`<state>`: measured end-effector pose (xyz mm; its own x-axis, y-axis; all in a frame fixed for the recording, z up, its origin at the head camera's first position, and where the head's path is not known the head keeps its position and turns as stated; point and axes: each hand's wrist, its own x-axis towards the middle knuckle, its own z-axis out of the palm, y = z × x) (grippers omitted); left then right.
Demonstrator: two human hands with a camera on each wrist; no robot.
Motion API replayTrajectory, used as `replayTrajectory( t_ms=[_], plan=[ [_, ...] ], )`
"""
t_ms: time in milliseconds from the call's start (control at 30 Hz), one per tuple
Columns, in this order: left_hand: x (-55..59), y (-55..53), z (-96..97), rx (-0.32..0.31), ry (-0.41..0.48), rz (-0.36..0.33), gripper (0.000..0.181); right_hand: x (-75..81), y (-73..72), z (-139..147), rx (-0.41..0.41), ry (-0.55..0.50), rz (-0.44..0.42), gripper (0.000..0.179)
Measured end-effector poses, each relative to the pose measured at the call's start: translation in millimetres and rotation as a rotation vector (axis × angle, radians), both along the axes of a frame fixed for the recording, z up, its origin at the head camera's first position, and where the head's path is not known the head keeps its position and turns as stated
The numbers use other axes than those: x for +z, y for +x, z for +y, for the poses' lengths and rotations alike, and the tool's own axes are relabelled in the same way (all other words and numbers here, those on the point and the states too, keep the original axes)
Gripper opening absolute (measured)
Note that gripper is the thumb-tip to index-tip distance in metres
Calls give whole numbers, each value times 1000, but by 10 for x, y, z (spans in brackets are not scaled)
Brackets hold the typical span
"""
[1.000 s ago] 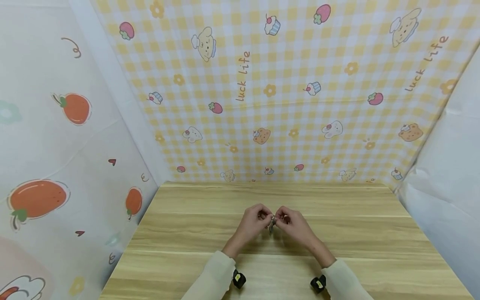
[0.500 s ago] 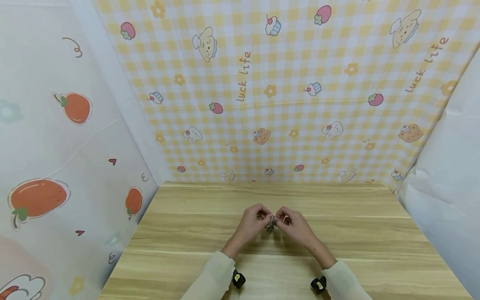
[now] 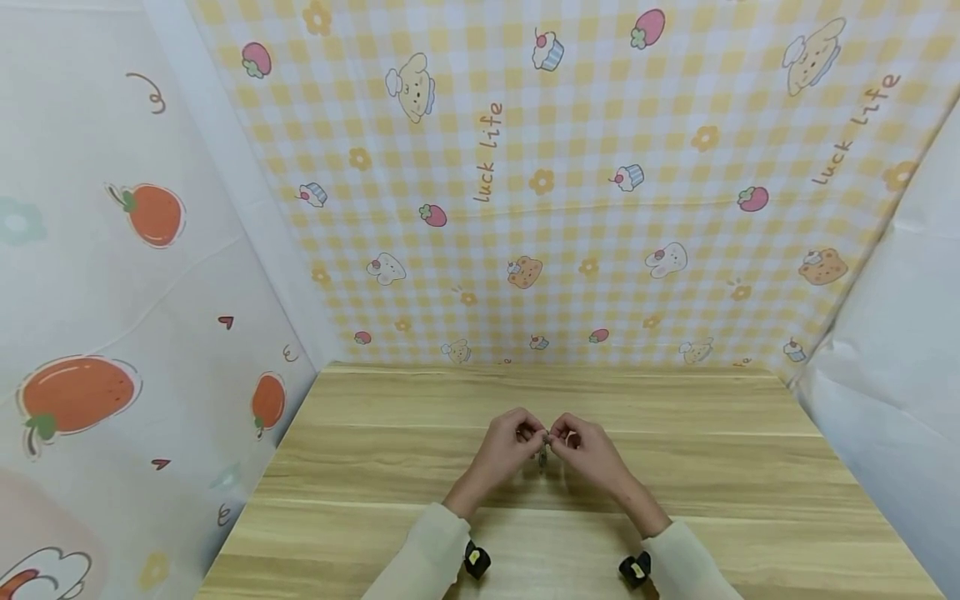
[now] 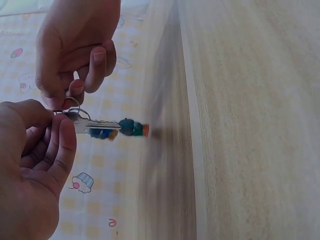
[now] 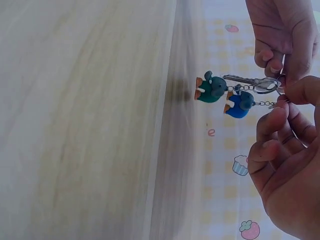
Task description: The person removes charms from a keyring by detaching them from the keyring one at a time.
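Above the wooden table, my left hand [image 3: 510, 442] and right hand [image 3: 588, 450] meet fingertip to fingertip at a metal key ring [image 4: 73, 101]. My left thumb and finger pinch near the head of a silver key [image 4: 102, 125], which hangs with its blade pointing down. With thumb and finger, my right hand pinches the ring. Two small elephant charms on short chains dangle beneath: one in green [image 5: 210, 90], one in blue [image 5: 239, 105]. Fingertips partly hide the ring, and whether the key is threaded on it I cannot tell.
The wood-grain table [image 3: 360, 467] extends around both hands. A yellow checked cloth [image 3: 570, 225] hangs behind it, with pale sheets at the left [image 3: 187, 292] and right [image 3: 900, 333]. Black wrist devices [image 3: 477, 559] sit near both sleeves.
Both hands stay nearly in place, with small fingertip movements at the ring. The hanging cluster beneath them has shifted, looking wider half a second ago and narrower now.
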<state>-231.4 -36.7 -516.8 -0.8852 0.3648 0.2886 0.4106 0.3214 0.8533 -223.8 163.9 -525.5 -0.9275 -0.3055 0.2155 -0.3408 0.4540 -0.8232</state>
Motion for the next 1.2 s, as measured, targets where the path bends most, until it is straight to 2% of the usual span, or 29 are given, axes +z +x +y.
replayTrajectory(
  t_ms=[333,467,967,1100,1200],
  plan=[
    [14,-2,10,23,28,-38,7,7,17,-1,20,-79,37,9],
    [19,-6,17,28,39,-30,7,20,35,7,24,-113,48,9],
    [14,-14,25,20,51,-44,5,-10,36,52,27,-113,96,17],
    [3,-23,-5,50,46,-36,7,-10,32,57,33,-124,118,17],
    [8,-25,-30,76,40,-31,7,0,32,70,17,-135,103,16]
  ],
)
